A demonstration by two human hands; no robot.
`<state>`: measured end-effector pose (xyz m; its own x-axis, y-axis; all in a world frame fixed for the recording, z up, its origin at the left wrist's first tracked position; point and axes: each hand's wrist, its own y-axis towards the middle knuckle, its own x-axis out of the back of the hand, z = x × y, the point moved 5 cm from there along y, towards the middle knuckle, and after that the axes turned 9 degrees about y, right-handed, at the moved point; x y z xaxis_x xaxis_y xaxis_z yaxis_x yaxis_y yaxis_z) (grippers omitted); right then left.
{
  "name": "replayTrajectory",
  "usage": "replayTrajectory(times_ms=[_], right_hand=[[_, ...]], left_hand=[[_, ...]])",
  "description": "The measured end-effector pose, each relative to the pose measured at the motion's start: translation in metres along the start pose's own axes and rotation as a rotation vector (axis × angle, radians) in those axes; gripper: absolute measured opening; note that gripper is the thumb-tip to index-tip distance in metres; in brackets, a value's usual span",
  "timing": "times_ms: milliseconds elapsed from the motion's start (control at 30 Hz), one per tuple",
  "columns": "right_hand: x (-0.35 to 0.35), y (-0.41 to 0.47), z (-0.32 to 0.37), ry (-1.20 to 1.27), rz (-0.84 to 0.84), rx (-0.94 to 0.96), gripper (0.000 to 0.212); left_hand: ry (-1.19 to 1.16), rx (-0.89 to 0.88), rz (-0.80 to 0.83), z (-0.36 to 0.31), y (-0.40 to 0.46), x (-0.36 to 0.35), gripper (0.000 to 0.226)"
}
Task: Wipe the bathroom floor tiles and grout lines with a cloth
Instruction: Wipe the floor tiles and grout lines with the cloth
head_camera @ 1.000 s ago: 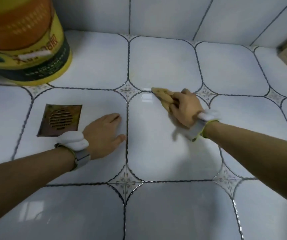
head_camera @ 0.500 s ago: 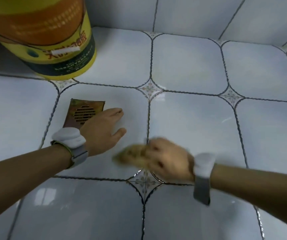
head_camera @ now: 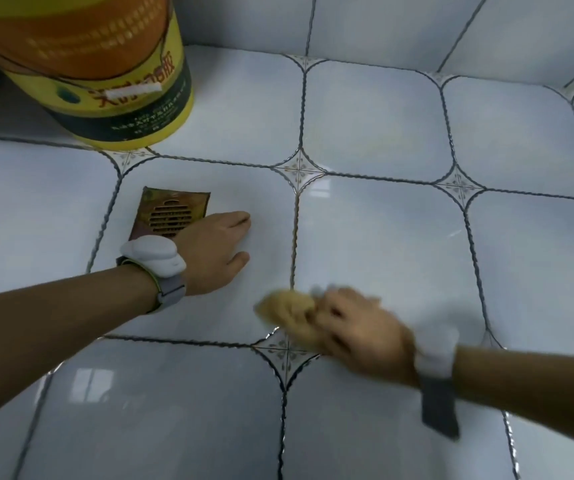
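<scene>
My right hand (head_camera: 358, 323) grips a small yellow cloth (head_camera: 287, 308) and presses it onto the floor. The cloth lies over the near end of a dark grout line (head_camera: 294, 237), just above a diamond-shaped corner inset (head_camera: 283, 353). Hand and cloth are motion-blurred. My left hand (head_camera: 216, 252) rests flat on the pale blue tile (head_camera: 382, 244) to the left, fingers straight, holding nothing. Both wrists carry white bands.
A rusty square floor drain (head_camera: 171, 214) sits just beyond my left wrist. A large yellow and orange bucket (head_camera: 88, 64) stands at the back left. The tiled wall (head_camera: 382, 26) rises along the far edge.
My right hand has dragged the cloth from the far end of the grout line down to its near end. The view has shifted left. My left hand stays planted.
</scene>
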<state>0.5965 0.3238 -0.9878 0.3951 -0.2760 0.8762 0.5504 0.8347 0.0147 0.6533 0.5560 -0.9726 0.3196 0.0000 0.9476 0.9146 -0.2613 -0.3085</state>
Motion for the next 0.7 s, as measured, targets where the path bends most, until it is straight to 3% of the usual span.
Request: replayTrajectory(times_ms=[100,167,367,433,533,700], right_hand=[[-0.013,-0.030,0.021,0.012,0.088,0.192,0.017],[0.002,-0.012,0.001,0.013,0.069,0.198,0.011],[0.087,0.095,-0.121,-0.100,-0.307,-0.522,0.016],[0.084,0.103,-0.118,-0.125,-0.346,-0.622,0.015],[0.059,0.080,-0.076,-0.098,-0.347,-0.495,0.010],[-0.004,0.003,0.010,0.035,-0.120,-0.190,0.014]], left_hand=[[0.009,0.004,0.012,-0.002,-0.010,0.007,0.064],[0.018,-0.007,0.019,-0.005,-0.020,0.006,0.063],[0.049,-0.022,0.135,-0.017,-0.072,-0.014,0.069],[0.042,-0.028,0.129,-0.017,-0.083,-0.021,0.072],[0.021,-0.026,0.097,-0.012,-0.089,-0.026,0.075],[-0.005,-0.104,0.066,-0.009,-0.078,-0.035,0.075]])
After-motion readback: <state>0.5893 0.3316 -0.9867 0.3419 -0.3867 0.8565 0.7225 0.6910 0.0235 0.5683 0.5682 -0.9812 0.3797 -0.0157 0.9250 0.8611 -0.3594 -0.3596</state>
